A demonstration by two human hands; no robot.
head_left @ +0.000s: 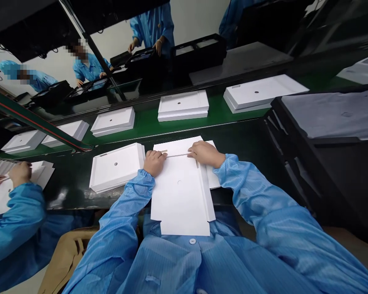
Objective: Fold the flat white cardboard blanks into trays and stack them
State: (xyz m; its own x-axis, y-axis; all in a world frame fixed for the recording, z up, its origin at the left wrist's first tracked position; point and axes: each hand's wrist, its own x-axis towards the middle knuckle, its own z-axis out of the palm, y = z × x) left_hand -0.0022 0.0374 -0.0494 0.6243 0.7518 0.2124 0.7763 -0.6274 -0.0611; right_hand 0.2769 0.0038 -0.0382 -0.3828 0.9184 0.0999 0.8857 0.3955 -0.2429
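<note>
In front of me lies a white cardboard box blank [180,196], partly folded, its near flap hanging over the table edge toward my lap. My left hand [154,162] is closed on the left end of its raised far fold. At the right end of that same fold, my right hand [206,153] pinches the cardboard between thumb and fingers. The far flap stretches beyond both hands, and a narrow side wall stands folded along the right edge. Under the blank's right side, another white piece [213,177] shows.
A stack of white trays [118,165] stands to my left. Beyond, a green conveyor [147,118] carries several white trays [184,104]. At right sits a black bin [331,163] with grey sheeting. A co-worker's hand [21,173] handles white cardboard at far left; other people work across the line.
</note>
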